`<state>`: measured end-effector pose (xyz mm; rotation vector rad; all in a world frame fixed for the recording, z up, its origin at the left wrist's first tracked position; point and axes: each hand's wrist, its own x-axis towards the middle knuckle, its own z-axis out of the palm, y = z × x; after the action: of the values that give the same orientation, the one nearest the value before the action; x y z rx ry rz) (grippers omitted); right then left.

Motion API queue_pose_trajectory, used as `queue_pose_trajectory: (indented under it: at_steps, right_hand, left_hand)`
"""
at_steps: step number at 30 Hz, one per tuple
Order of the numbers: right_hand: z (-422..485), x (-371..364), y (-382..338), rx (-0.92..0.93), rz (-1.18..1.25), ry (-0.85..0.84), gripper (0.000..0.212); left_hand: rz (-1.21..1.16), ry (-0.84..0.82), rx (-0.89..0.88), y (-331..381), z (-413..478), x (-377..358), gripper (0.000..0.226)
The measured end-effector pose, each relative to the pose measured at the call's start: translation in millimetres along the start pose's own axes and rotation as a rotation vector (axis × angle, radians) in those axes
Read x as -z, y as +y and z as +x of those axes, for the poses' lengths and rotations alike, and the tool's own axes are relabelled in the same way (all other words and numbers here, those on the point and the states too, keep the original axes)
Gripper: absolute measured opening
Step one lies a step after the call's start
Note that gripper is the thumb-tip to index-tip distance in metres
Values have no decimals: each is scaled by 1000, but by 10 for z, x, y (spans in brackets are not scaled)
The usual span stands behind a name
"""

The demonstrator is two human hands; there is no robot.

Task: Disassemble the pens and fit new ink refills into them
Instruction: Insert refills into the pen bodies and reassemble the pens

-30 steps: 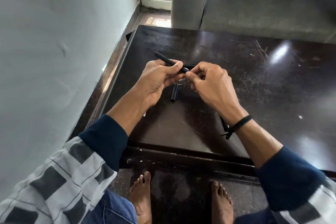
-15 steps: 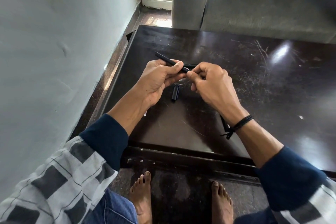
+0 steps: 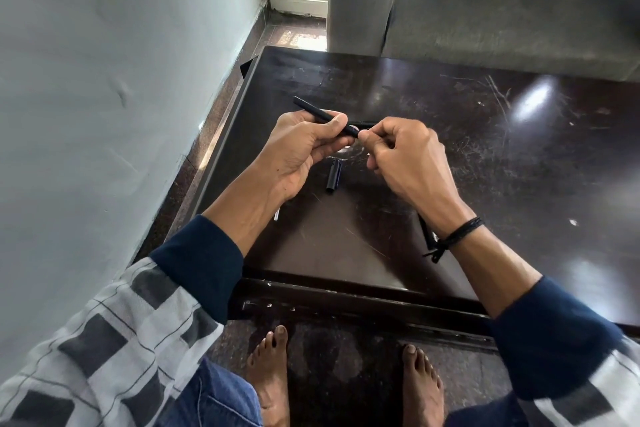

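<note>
Nothing has moved: my left grip (image 3: 304, 149) still curls round the pen barrel (image 3: 325, 116) above the cap (image 3: 333, 174) on the desk (image 3: 485, 184), right grip (image 3: 401, 156) pinching its end, so the fitting seems unfinished

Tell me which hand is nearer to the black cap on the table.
Left. The left hand is just beyond and left of the cap; the right hand is farther, to its right.
</note>
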<state>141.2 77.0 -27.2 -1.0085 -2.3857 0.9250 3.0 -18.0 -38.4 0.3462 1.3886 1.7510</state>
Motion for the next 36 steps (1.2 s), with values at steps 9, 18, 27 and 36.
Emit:
queue_pose_trajectory:
  at_steps: [9,18,27,36]
  right_hand:
    - [-1,-11,10,28,-10,21,14]
    - [37,-6,51,23,151,-51,15]
    - [53,46,50,-80,445,-177,16]
    - [30,75,111,-46,-57,4,27]
  left_hand:
    - [15,6,-13,0,-3,3,10]
    - [53,-26,-33,24,-10,30,7]
    - [77,-55,-48,63,-22,37,10]
    - [-60,186,-64,68,40,85,5]
